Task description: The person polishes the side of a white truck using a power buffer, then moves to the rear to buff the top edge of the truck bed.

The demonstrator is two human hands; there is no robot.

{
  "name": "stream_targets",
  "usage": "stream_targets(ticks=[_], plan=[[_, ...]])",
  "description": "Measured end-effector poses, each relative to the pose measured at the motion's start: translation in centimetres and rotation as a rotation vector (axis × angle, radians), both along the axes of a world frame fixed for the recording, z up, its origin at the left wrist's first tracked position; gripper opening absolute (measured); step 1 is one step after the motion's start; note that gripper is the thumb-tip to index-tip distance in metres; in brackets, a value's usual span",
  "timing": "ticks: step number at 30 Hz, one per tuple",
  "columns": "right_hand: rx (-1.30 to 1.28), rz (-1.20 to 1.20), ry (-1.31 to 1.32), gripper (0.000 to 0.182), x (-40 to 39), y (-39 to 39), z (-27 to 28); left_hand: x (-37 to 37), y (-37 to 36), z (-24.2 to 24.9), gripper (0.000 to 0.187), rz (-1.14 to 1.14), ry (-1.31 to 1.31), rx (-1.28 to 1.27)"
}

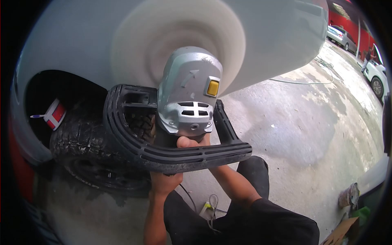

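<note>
A silver power polisher [190,81] with a yellow button [212,87] is in front of me. Its round pale pad [136,49] is blurred by spinning and faces the light grey car panel [273,36]; it looks to be against it. A black loop handle [192,155] surrounds the polisher's near end. My left hand [166,182] closes round the tool's body below the loop, its fingers partly hidden. My right hand [191,141] grips the dark body just under the silver head, seen through the loop; most of it is covered.
At left, a black tyre [77,136] sits under the wheel arch, with a red-and-white tub [56,114] and a brush on it. A cord [210,214] lies between my knees. A rusty can [348,195] and cardboard [339,232] lie right. Beyond are parked cars and a person [367,59].
</note>
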State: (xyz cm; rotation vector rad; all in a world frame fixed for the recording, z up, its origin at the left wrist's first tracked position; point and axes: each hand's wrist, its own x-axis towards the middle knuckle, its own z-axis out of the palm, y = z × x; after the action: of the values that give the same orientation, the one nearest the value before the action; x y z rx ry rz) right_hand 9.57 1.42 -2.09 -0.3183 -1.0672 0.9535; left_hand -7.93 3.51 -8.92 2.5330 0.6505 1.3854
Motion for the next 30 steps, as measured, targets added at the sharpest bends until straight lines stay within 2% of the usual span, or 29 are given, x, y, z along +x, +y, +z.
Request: stream_targets(ticks=[2,5,6,9,10,13,14,16,19,21,23,26,28,30], plan=[[0.039,-0.051,0.058,0.090,1.9,-0.2,0.3,2.1,-0.4,1.4,0.054,-0.050,-0.026,-0.029],[0.126,-0.237,0.064,0.073,4.3,-0.3,0.6,5.3,-2.1,3.5,0.068,-0.084,-0.130,-0.143],[0.228,-0.326,0.059,0.059,5.2,0.6,-0.9,5.9,-2.6,4.1,0.074,-0.095,-0.145,-0.160],[0.398,-0.312,-0.110,0.051,9.4,3.0,-4.6,7.0,-3.5,5.4,0.090,-0.103,-0.135,-0.127],[0.376,-0.164,-0.031,0.052,9.4,2.7,-4.9,7.2,-3.6,5.5,0.095,-0.086,-0.118,-0.089],[0.262,-0.235,-0.002,0.045,6.9,0.5,-2.5,5.7,-4.4,4.5,0.104,0.050,-0.070,0.052],[0.252,-0.516,-0.166,0.039,5.0,-1.9,1.4,5.0,-4.5,4.5,0.104,0.083,-0.073,0.071],[0.286,-0.771,-0.386,0.031,3.0,-1.9,4.5,4.2,-4.0,4.9,0.102,0.161,-0.064,0.125],[0.430,-0.683,-0.559,0.021,2.1,1.9,6.7,3.3,-2.4,5.4,0.100,0.255,-0.083,0.180],[0.359,-0.650,-0.567,0.023,3.3,-0.1,9.5,3.9,-1.2,6.0,0.102,0.255,-0.168,0.160],[0.310,-0.660,-0.534,0.024,4.5,-1.8,10.5,5.4,-1.7,8.7,0.098,0.146,-0.159,0.013],[0.318,-0.683,-0.365,0.028,6.6,-1.4,8.6,8.0,-2.4,11.0,0.093,-0.005,-0.127,-0.016],[0.324,-0.566,-0.169,0.039,9.2,0.5,5.0,9.5,-3.3,11.3,0.093,-0.086,-0.096,-0.067],[0.328,-0.310,0.065,0.058,10.4,-0.9,3.1,10.6,-4.3,11.2,0.094,-0.161,-0.052,-0.222]])
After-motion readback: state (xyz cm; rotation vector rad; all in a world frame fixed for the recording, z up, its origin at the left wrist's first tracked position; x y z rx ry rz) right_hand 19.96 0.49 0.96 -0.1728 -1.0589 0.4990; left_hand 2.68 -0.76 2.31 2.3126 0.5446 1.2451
